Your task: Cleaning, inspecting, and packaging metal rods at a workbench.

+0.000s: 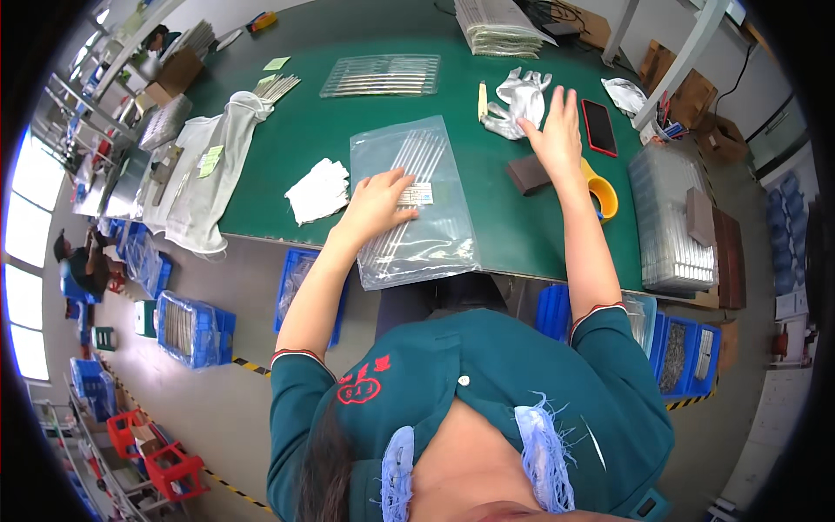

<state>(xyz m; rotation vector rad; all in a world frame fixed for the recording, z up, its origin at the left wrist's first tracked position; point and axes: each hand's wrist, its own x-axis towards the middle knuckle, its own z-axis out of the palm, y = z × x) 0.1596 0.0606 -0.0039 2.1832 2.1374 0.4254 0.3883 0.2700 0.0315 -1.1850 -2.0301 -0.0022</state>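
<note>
A clear plastic bag of thin metal rods (422, 174) lies on the green table (322, 130) in front of me, hanging a little over the near edge. My left hand (376, 202) rests flat on the bag, fingers by its small white label. My right hand (557, 130) is stretched out farther right, fingers spread, touching a crumpled white glove (520, 100). Just below that hand sits a dark brown block (527, 174). Neither hand grips anything.
A folded white cloth (318, 191) lies left of the bag. Farther back are another clear bag of rods (383, 76) and a stack of bags (497, 28). A red phone (599, 127), yellow tape dispenser (603, 193) and stacked clear trays (665, 217) sit right. Blue crates stand below.
</note>
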